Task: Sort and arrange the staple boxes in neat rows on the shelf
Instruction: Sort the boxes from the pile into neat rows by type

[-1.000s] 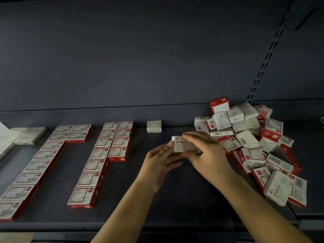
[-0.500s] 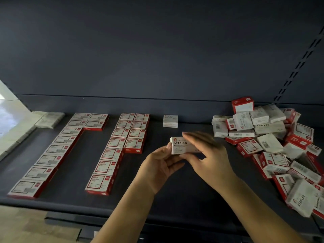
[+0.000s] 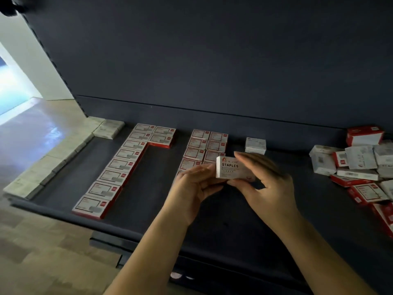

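White cardboard box marked STAPLES [image 3: 230,168] sits mid-frame, held up above the dark shelf [image 3: 212,209] between both hands. Left hand [image 3: 194,186] pinches its left end with curled fingertips, and right hand [image 3: 265,182] cups the right end, thumb underneath and fingers arched over the top. I'd guess it's small but dense for its size, stiff enough that a squeeze on the short ends won't crush it, though the smooth card could slip. Red-edged rows [image 3: 119,167] run along the left of the frame, a lone white box [image 3: 255,145] sits at the back just above the hands, and the unsorted pile [image 3: 361,162] is at the right edge.
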A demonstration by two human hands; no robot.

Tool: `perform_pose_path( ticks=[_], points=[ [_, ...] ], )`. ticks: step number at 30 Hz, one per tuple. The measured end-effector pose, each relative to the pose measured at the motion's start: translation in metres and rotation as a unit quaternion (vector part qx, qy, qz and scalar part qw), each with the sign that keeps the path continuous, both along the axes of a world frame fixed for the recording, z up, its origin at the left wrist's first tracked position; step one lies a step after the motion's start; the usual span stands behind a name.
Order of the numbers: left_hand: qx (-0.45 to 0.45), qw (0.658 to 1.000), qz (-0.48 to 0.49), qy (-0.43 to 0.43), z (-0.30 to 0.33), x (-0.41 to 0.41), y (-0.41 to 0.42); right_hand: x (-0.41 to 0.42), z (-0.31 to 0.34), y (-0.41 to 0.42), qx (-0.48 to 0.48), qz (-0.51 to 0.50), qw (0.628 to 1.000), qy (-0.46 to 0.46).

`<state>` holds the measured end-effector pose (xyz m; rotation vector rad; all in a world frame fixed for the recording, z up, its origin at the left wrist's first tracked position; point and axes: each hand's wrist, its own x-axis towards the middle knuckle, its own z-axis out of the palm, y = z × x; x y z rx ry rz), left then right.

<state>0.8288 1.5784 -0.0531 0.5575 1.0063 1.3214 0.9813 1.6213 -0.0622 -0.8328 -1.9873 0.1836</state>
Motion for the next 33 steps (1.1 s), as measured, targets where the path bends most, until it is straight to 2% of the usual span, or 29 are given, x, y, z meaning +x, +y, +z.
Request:
perform_pose_path(
  ticks=[5, 8, 10, 12, 14, 15, 17, 22, 28, 33],
  points=[
    [0.083, 0.976, 0.067, 0.189, 0.006, -0.076, -0.016, -0.065, 0.0, -0.009, -0.026, -0.021, 0.999, -0.01],
    [0.177, 0.919, 0.102, 0.336, 0.003, -0.128, -0.021, -0.109, 0.001, -0.015, -0.023, -0.012, 1.0, -0.014],
    [0.252, 0.843, 0.074, 0.47, 0.001, -0.16, -0.026, -0.137, 0.001, -0.017, -0.013, -0.006, 1.0, -0.027],
    [0.316, 0.741, 0.007, 0.593, -0.001, -0.188, -0.027, -0.165, 0.0, -0.02, -0.012, -0.005, 0.999, -0.045],
    [0.352, 0.642, -0.022, 0.681, -0.005, -0.215, -0.025, -0.191, -0.002, -0.024, -0.024, -0.006, 0.998, -0.064],
    [0.361, 0.604, -0.02, 0.711, -0.006, -0.226, -0.024, -0.203, -0.003, -0.026, -0.033, -0.003, 0.997, -0.074],
    [0.359, 0.558, -0.014, 0.748, -0.006, -0.25, -0.024, -0.225, -0.004, -0.031, -0.054, 0.006, 0.994, -0.097],
    [0.346, 0.53, -0.058, 0.772, -0.006, -0.285, -0.024, -0.275, -0.006, -0.043, -0.117, 0.022, 0.984, -0.129],
    [0.331, 0.578, -0.119, 0.736, -0.018, -0.316, -0.017, -0.311, -0.012, -0.043, -0.139, 0.034, 0.98, -0.137],
    [0.315, 0.616, -0.1, 0.715, -0.03, -0.353, 0.018, -0.327, -0.01, -0.037, -0.101, 0.024, 0.986, -0.13]
  ],
)
